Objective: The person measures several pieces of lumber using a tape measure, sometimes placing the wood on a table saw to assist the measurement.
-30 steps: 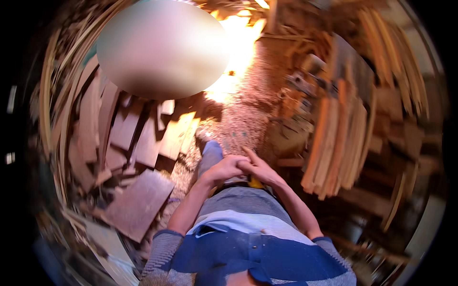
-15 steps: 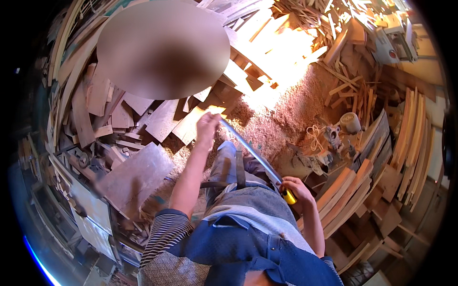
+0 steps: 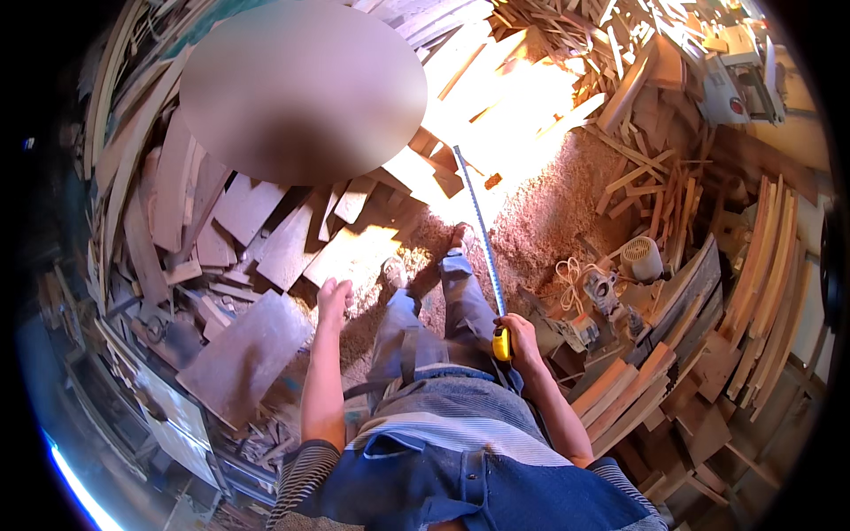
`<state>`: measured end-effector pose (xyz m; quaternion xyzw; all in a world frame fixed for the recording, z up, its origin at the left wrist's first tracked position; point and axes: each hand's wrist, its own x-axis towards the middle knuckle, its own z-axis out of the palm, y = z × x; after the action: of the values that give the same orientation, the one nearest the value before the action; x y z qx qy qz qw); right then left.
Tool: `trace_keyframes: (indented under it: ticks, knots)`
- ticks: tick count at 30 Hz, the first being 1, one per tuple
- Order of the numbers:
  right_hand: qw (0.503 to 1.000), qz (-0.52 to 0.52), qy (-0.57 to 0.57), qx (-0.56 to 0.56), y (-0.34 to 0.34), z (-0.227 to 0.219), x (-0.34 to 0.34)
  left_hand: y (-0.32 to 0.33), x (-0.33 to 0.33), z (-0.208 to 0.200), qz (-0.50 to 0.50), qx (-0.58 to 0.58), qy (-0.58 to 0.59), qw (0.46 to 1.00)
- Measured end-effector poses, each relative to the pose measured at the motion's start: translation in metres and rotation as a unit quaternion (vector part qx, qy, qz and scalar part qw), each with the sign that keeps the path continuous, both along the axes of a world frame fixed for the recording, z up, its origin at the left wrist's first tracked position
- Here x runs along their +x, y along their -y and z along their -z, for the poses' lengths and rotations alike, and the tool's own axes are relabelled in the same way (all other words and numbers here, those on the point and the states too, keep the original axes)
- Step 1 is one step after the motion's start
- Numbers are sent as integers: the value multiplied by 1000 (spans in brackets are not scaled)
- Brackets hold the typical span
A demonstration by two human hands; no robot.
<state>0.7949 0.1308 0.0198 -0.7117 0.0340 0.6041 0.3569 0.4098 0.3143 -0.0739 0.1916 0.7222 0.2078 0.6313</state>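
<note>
My right hand [image 3: 522, 341] grips a yellow tape measure [image 3: 502, 343]. Its long blade [image 3: 478, 226] runs straight out over the sawdust floor toward a heap of pale boards [image 3: 496, 80]. My left hand [image 3: 334, 296] hangs empty with the fingers loosely apart, above a flat brown board [image 3: 243, 354] on the floor. Between the two hands I see my own legs and shoes [image 3: 456, 243], standing on sawdust.
Stacks of wooden boards and offcuts [image 3: 204, 212] lie all around. A power tool with a coiled cord [image 3: 598, 292] and a small white bucket [image 3: 642, 259] sit to my right. Planks [image 3: 761, 265] lean at the right edge. A machine [image 3: 739, 84] stands at the top right.
My left hand has let go of the blade and dropped toward my side. The tape's blade now reaches farther out over the sawdust. The view has swung toward the board heap.
</note>
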Motion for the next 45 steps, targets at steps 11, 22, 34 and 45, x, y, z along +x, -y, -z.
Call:
trace_keyframes:
  ticks: [11,22,34,45]
  knots:
    - [995,66,38,-65,1,48,62,-70,126,79,138,23,-37,990]
    - [979,133,17,-152,23,70,47,-157,178,274,337,-43,-155,928]
    - [965,162,45,-200,39,75,37,-308,266,311,79,1,-437,896]
    - [978,145,48,-142,23,57,26,-240,178,226,12,141,-84,986]
